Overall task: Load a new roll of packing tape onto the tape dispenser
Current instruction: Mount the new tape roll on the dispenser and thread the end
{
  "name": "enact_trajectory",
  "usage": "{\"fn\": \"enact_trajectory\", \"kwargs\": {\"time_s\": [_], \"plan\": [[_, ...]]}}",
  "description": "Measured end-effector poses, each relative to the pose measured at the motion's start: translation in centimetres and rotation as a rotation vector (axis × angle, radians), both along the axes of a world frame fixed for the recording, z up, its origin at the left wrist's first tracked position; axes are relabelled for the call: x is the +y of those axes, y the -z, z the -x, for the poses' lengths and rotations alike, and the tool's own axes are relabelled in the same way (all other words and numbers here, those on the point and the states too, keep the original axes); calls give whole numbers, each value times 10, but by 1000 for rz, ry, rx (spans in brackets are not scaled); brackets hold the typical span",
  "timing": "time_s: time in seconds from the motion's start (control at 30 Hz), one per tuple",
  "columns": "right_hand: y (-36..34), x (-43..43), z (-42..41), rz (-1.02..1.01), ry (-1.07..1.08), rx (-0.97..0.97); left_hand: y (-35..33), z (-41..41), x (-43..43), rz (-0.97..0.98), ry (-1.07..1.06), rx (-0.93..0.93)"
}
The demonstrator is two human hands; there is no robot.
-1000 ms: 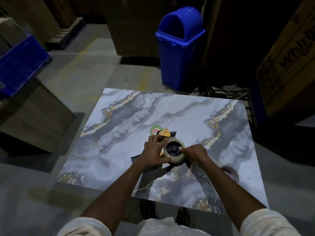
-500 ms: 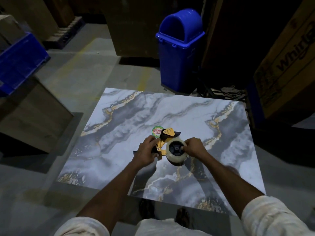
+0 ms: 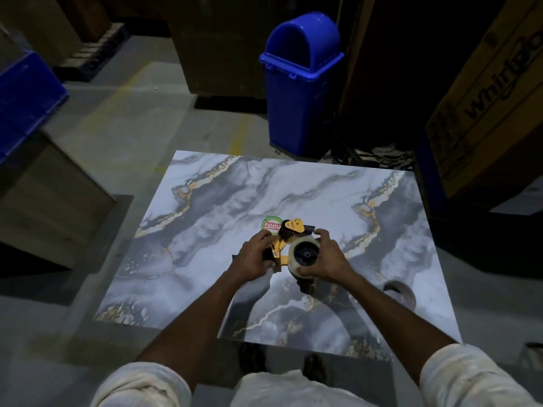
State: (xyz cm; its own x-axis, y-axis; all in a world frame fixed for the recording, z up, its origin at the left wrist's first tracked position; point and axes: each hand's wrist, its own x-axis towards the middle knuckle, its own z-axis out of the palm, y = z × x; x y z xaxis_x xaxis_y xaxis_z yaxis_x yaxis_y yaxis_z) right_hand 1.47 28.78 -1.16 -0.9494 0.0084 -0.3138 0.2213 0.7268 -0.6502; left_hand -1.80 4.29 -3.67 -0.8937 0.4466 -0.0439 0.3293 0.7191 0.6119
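Note:
A yellow and black tape dispenser [image 3: 289,234] is held just above the marble-patterned table [image 3: 293,186]. My left hand [image 3: 252,258] grips its black handle on the left side. A pale roll of tape [image 3: 304,255] sits on the dispenser's black hub. My right hand [image 3: 324,258] wraps round that roll, fingers over its top and thumb under it. A second, emptier tape ring [image 3: 399,292] lies on the table at the right, partly hidden by my right forearm.
A round green and red sticker [image 3: 271,224] lies on the table beside the dispenser. A blue lidded bin [image 3: 301,80] stands behind the table. Large cardboard boxes [image 3: 484,98] are at the right, a blue crate [image 3: 26,95] and boxes at the left.
My right hand shifted from touching the roll's right edge to clasping the whole roll. My left hand slid down from the top of the dispenser onto its handle, uncovering the yellow frame.

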Motion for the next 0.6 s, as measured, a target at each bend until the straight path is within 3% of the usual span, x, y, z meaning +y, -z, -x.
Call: {"fn": "enact_trajectory", "kwargs": {"time_s": [0.17, 0.3, 0.6], "plan": [[-10, 7, 11, -19, -204, -19, 7, 2, -3, -18, 11, -6], [-11, -13, 5, -171, -162, -4, 7, 6, -3, -8, 19, -27], [-13, -7, 1, -2, -148, 115, -18, 17, 4, 24, 33, 108]]}}
